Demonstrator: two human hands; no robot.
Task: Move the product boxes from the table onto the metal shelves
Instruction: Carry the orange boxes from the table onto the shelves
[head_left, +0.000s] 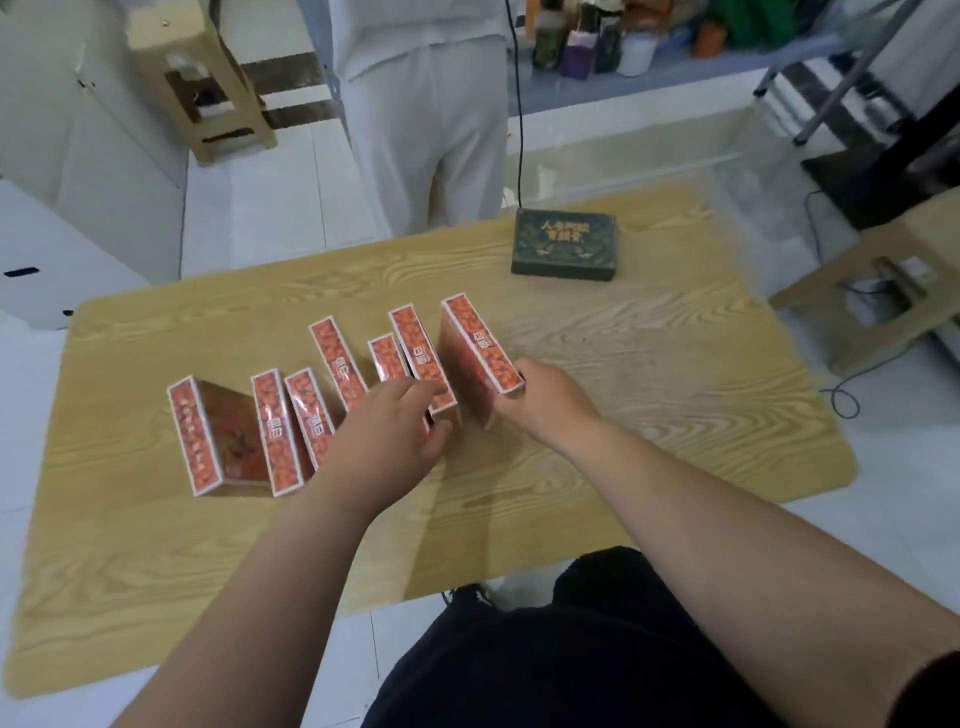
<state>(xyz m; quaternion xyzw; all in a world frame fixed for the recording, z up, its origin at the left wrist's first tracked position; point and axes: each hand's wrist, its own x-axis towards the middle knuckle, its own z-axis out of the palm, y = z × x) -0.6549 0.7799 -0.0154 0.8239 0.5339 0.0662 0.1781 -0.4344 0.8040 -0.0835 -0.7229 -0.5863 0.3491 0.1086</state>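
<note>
Orange-red boxes, seven of them, stand on their narrow edges in a ragged row across the middle of a pale wood-grain table with rounded corners. The row runs from near the left edge towards the centre, and the boxes lean at slightly different angles.

The right hand grips the rightmost box at its near end, the thumb on the top corner and the fingers hidden behind the box. The left hand reaches over the near end of the next box, fingers laid across the top and thumb spread below. Whether it has closed on that box cannot be told.

A dark green box lies flat near the far edge, well apart from the row, and a black cable hangs down to it. Bare wood stretches from the rightmost box to the right edge, and a wide bare strip lies between the row and the near edge.

A person in white stands just beyond the far edge. One beige stool stands far left, and another stool sits close to the right corner. White floor tiles show on both sides of the table.
</note>
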